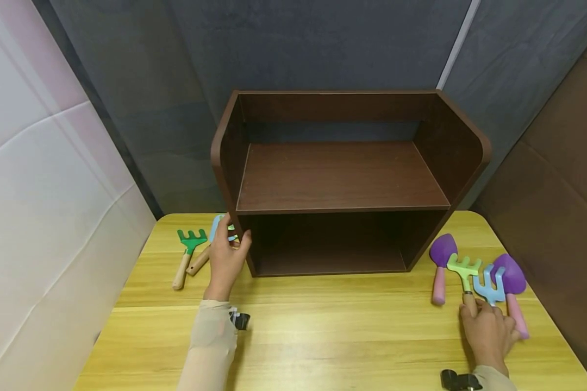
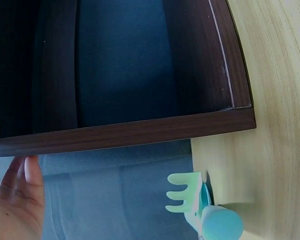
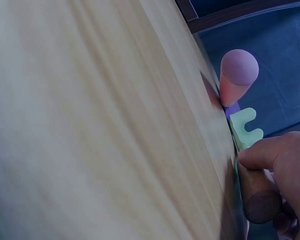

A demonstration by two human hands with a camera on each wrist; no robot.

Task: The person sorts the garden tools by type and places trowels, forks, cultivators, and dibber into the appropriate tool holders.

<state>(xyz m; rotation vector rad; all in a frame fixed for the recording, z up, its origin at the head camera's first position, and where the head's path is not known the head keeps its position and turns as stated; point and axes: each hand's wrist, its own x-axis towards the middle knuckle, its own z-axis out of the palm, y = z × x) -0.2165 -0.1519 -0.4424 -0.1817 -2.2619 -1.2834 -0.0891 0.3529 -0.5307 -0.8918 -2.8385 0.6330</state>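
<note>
A dark brown two-tier wooden shelf (image 1: 342, 176) stands at the table's far side. My left hand (image 1: 226, 266) grips the edge of its left side panel, thumb on the inner side and fingers outside. At the right, my right hand (image 1: 486, 331) pinches the wooden handle of a light green toy rake (image 1: 464, 269) lying on the table. A light blue toy fork (image 1: 490, 285) lies beside it, its handle hidden by that hand. Two purple toy shovels with pink handles flank these, one purple shovel (image 1: 442, 252) to the left and another purple shovel (image 1: 511, 274) to the right.
Left of the shelf lie a dark green toy rake (image 1: 191, 244) and a light blue tool (image 1: 215, 227) partly hidden behind the left hand. A grey curtain (image 1: 323, 43) hangs behind the wooden table (image 1: 323, 326). White sheeting (image 1: 44, 217) borders the left, a brown panel (image 1: 562, 179) the right.
</note>
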